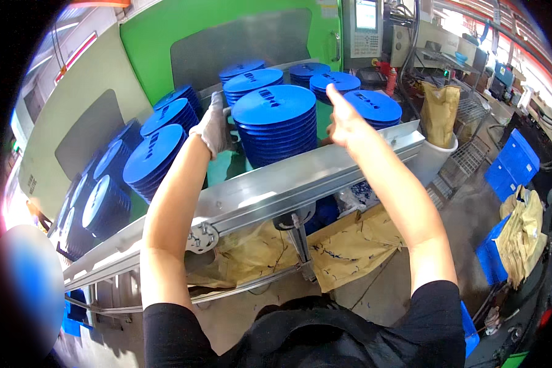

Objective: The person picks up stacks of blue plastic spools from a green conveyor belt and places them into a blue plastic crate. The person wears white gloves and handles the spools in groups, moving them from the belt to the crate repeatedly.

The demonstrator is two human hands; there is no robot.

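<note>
Left hand (pixel 214 127), gloved, fingers clamped on left side of stack of blue discs (pixel 276 126). Right hand (pixel 343 119), bare, against its right side, index finger raised. Stack stands on conveyor (pixel 300 175), more blue stacks (pixel 156 156) around.

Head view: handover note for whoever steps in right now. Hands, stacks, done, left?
Left hand: gloved, pressed on the left side of the front stack of blue discs.
Right hand: bare, at the stack's right side, forefinger raised; grip not clear.
Stack stands on the conveyor, with more stacks left and behind.
Done: discs are stacked along the belt.
Left: front stack not lifted, both hands only beside it.
</note>
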